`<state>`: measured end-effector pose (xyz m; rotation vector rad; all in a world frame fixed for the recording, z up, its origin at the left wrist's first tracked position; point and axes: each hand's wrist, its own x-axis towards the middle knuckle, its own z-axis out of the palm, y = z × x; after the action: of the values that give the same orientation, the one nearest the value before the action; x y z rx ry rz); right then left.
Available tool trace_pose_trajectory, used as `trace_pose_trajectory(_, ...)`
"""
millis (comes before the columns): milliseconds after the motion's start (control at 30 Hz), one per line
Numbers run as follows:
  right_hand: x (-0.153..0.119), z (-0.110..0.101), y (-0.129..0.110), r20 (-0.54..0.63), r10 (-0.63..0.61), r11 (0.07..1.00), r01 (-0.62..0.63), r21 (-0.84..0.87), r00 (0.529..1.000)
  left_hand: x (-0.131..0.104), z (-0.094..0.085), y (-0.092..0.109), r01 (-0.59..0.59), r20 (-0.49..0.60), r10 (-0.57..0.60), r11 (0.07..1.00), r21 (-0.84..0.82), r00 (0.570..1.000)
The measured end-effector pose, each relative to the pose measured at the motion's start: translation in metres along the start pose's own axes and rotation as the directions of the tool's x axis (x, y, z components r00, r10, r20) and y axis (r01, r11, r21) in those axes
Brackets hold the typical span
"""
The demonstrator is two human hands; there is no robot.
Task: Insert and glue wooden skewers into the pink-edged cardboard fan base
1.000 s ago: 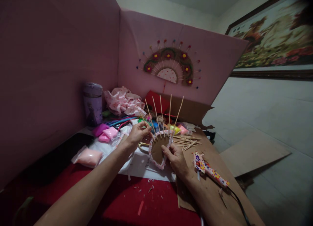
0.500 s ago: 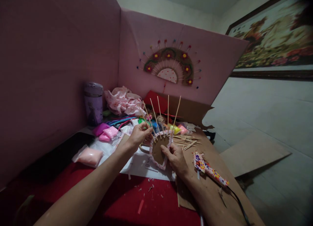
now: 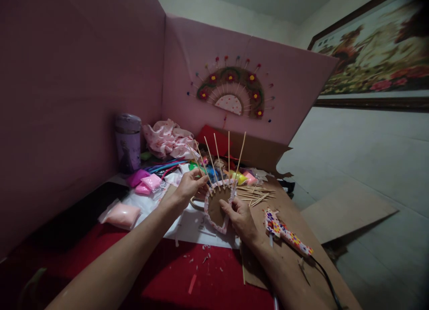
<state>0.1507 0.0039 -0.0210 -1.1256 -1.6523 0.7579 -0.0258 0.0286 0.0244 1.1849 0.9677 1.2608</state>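
My right hand (image 3: 241, 216) grips the edge of a rounded cardboard piece (image 3: 216, 208), its thumb flat on the brown face. Pink-and-white patterned fabric wraps the rim of the piece. Several thin wooden sticks (image 3: 217, 158) fan upward from its top edge. At the leftmost side, my left hand (image 3: 191, 185) pinches a wooden stick (image 3: 197, 160) between thumb and fingers near its lower part. A pile of loose wooden sticks (image 3: 256, 194) lies to the right, behind my right hand. Beside my right forearm rests a glue gun (image 3: 284, 234) with a flower-patterned covering and a black cord.
A purple tumbler (image 3: 128, 142), crumpled pink fabric (image 3: 169, 138) and bags of coloured clay (image 3: 122, 215) stand or lie at the left and back. Behind them, a decorated fan (image 3: 231, 89) hangs on a pink panel (image 3: 284, 77). Scraps litter the red cloth (image 3: 167, 274).
Almost nothing differs. The view shifts very slightly, and both hands keep their hold on the stick and the cardboard piece.
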Motion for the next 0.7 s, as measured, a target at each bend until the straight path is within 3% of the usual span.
trace_pose_trajectory(700, -0.0007, 0.0005, 0.004, 0.003, 0.015, 0.999, -0.015, 0.037, 1.0, -0.0012, 0.0003, 0.0004, 0.014, 0.003, -0.014, 1.0, -0.018, 1.0)
